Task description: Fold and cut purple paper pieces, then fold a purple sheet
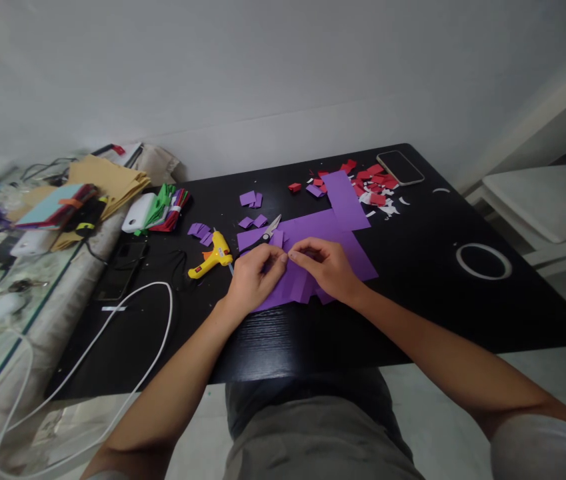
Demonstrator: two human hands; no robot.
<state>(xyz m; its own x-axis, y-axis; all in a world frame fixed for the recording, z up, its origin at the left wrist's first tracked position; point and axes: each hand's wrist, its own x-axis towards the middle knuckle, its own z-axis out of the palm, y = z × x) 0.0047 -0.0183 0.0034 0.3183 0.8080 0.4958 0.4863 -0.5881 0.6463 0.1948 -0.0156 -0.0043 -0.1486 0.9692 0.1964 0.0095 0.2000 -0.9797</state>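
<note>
My left hand (255, 275) and my right hand (327, 268) meet over the purple paper sheet (355, 252), fingertips pinched and nearly touching. Whatever is between the fingers is too small to make out. Just behind my left fingers are a purple paper piece (277, 239) and a pair of scissors (271, 229) with the blades open. More purple pieces lie on the sheet below my hands, partly hidden by them. Left of my left hand rests a yellow hot glue gun (217, 255). A purple paper strip (347, 200) overlaps the sheet's far right corner.
Small purple rectangles (201, 233) lie beyond the glue gun. Red and white scraps (377, 187) and a phone (400, 167) are at the back right. A white ring (483, 261) lies on the right. A white cable (169, 313) loops over the black table's left side.
</note>
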